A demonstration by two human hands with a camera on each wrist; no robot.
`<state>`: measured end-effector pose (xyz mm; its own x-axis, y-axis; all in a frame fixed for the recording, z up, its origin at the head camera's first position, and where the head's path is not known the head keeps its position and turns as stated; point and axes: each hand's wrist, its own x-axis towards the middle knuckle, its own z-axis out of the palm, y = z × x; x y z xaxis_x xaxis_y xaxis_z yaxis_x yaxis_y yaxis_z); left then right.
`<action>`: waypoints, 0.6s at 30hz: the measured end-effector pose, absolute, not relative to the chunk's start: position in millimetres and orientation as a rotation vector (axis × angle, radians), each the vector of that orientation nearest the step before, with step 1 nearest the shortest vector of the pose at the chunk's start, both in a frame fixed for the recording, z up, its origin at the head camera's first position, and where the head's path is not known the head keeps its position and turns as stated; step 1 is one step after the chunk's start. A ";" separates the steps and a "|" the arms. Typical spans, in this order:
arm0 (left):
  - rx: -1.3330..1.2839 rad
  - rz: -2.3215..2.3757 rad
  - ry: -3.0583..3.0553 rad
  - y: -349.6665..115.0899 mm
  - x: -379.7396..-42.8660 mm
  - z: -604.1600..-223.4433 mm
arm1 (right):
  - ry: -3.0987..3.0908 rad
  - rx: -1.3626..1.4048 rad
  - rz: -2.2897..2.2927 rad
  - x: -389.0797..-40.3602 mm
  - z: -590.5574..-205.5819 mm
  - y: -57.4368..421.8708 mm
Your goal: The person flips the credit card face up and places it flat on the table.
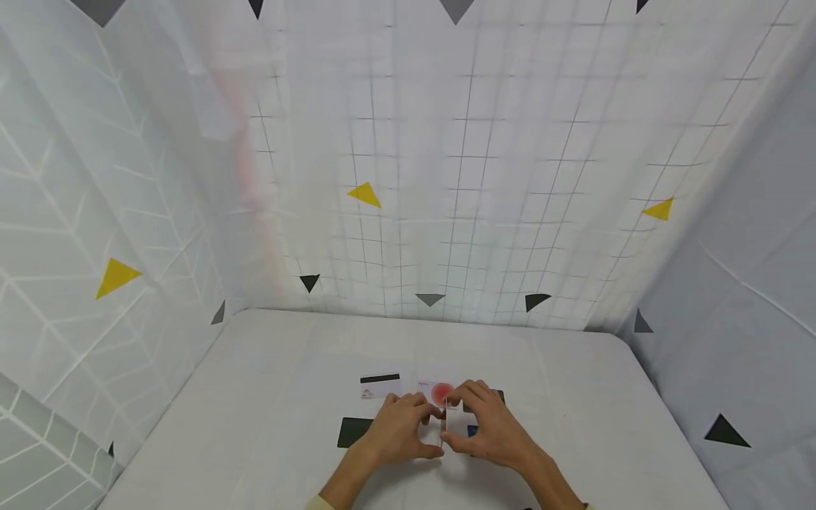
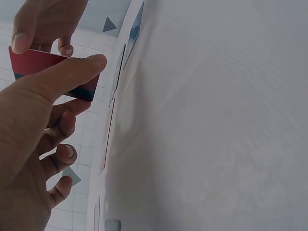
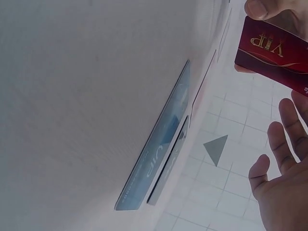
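Note:
A dark red VIP card (image 3: 269, 50) with gold lettering is held on edge above the table, between both hands. My left hand (image 1: 398, 428) pinches it, the thumb lying along one face in the left wrist view and the other fingers loosely bent. From the opposite end my right hand (image 1: 494, 428) pinches the same card, its thumb at the corner in the left wrist view. Under the right hand lie a blue VIP card (image 3: 156, 149) and a dark card (image 1: 500, 398), both partly hidden. Another dark card (image 1: 352, 432) sits by the left hand.
Farther back on the white table (image 1: 274, 397) are a white card with a black stripe (image 1: 380, 387) and a pale card with a red circle (image 1: 440, 391). Patterned white curtains (image 1: 421, 234) stand behind the table and at both sides.

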<state>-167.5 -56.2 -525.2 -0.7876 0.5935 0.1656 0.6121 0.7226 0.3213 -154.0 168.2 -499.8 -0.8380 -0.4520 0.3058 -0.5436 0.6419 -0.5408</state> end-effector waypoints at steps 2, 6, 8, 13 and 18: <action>-1.003 -0.567 -2.870 -56.6 -167.4 -525.5 | -2.724 0.822 0.972 -154.0 -499.5 167.4; -1.003 -0.561 -2.864 -57.5 -167.0 -525.5 | -2.745 0.803 0.981 -154.2 -499.7 166.3; -1.002 -0.552 -2.854 -57.9 -166.9 -525.1 | -2.753 0.801 0.989 -154.5 -500.1 166.1; -0.994 -0.546 -2.845 -57.7 -167.2 -522.9 | -2.777 0.792 0.993 -154.6 -501.0 165.9; -0.975 -0.575 -2.873 -56.3 -167.7 -521.8 | -2.800 0.795 0.999 -154.3 -503.7 166.4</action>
